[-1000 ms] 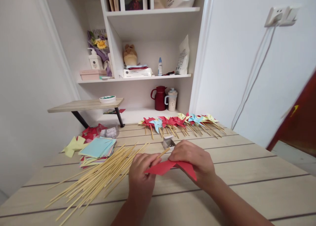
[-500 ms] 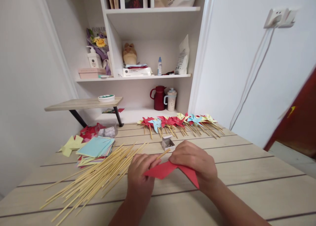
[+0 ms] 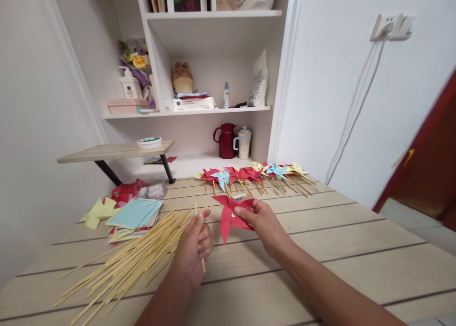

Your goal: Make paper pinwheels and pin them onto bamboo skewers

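Observation:
My left hand (image 3: 194, 245) is closed around a thin wooden stick (image 3: 204, 265), its tip poking up above the thumb. My right hand (image 3: 261, 224) pinches a red paper pinwheel (image 3: 225, 221) by one side, thumb close to the small shiny pin (image 3: 233, 215) at its centre. Stick and pinwheel are apart from each other. Left of my left hand lies a loose spread of wooden sticks (image 3: 142, 254). Behind the raised pinwheel, the small box is mostly covered. Finished pinwheels on sticks (image 3: 249, 175) lie in a row at the table's back.
A stack of coloured paper squares (image 3: 133, 214), a yellow folded paper (image 3: 99, 213), red folded papers (image 3: 124, 193) and a clear tub (image 3: 154, 191) are at the left. A small riser (image 3: 117, 151) stands behind them. A red jug (image 3: 227, 141) and a cup (image 3: 244, 144) stand at the back.
My hands have moved apart. The pinwheel has turned to show its front and pin, now in my right hand only; my left hand has drawn left with the stick.

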A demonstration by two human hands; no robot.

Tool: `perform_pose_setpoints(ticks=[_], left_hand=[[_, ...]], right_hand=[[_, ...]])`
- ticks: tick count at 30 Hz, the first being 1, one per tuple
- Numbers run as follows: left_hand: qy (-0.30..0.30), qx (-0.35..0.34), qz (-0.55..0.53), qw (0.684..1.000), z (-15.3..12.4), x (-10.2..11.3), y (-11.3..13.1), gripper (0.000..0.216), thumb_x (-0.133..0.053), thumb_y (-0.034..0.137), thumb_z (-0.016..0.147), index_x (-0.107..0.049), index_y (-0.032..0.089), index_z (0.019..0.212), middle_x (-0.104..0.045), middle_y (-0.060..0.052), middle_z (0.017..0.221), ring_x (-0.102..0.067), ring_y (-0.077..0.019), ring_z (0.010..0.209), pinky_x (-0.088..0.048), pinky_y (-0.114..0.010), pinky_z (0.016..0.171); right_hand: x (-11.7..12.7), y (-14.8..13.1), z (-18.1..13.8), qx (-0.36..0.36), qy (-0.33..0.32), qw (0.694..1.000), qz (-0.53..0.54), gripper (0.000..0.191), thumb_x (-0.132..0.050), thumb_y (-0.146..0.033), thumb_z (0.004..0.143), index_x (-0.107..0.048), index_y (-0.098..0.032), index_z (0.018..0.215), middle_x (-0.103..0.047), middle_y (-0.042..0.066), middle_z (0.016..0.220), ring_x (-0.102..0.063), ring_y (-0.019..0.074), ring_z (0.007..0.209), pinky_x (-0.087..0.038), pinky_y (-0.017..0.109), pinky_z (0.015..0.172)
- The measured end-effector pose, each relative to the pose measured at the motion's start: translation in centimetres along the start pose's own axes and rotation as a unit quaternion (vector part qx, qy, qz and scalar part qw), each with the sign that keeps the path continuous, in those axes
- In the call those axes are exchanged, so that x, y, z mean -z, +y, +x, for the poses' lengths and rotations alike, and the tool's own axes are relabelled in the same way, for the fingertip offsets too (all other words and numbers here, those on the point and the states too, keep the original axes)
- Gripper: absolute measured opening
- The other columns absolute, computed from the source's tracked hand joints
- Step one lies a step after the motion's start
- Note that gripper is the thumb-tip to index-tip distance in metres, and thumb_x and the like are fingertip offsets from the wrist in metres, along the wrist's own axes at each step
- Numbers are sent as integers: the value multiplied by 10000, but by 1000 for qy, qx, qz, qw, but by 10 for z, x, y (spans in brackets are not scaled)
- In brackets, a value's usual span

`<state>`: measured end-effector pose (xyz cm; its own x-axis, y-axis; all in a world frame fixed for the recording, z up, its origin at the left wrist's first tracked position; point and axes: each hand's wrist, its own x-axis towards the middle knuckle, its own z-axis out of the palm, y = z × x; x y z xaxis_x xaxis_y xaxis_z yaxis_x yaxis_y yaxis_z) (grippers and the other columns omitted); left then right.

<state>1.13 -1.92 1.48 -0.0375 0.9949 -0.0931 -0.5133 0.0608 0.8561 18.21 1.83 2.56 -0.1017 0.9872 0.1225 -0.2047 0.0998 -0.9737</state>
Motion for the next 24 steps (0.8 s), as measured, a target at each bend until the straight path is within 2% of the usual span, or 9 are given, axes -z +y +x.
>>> perform_pose_setpoints(ticks=[6, 9, 14, 21, 24], left_hand=[[-19, -13, 86, 996, -12, -13, 2, 656, -733, 607, 709, -563, 170, 1168, -255, 149, 482, -122, -27, 390, -83, -178, 389], [-21, -5, 133, 991, -14, -16, 0, 564, -788, 541, 667, -617, 156, 1043, -296, 140, 445, -140, -22, 372, -68, -199, 393], [26, -13, 161, 987, -9, -14, -4, 400, -827, 441, 630, -611, 157, 809, -372, 115, 447, -172, -13, 359, -61, -210, 393], [55, -26, 152, 986, -7, -14, -4, 410, -819, 452, 628, -568, 165, 778, -350, 128, 441, -149, -8, 366, -66, -199, 397], [63, -25, 154, 986, -7, -15, -3, 407, -819, 449, 626, -573, 162, 778, -374, 119, 448, -165, -8, 366, -75, -199, 399]], right_hand=[[1, 3, 1, 51, -17, 997, -60, 329, -784, -458, 699, -613, -182, 752, -581, -28, 646, -488, 134, 602, -367, 267, 590], [1, 3, 1, 66, -32, 994, -77, 291, -763, -435, 733, -622, -182, 757, -577, -25, 669, -491, 135, 627, -375, 265, 605], [0, 2, -2, 54, -66, 995, -48, 320, -756, -466, 747, -630, -175, 786, -591, -6, 712, -501, 139, 650, -385, 267, 621], [0, -3, -7, 66, -93, 993, -40, 377, -648, -548, 842, -611, -175, 798, -505, -31, 672, -405, 108, 598, -318, 239, 569], [1, -3, -8, 70, -100, 992, -40, 368, -627, -542, 864, -625, -175, 841, -520, -26, 700, -429, 108, 620, -330, 236, 584]])
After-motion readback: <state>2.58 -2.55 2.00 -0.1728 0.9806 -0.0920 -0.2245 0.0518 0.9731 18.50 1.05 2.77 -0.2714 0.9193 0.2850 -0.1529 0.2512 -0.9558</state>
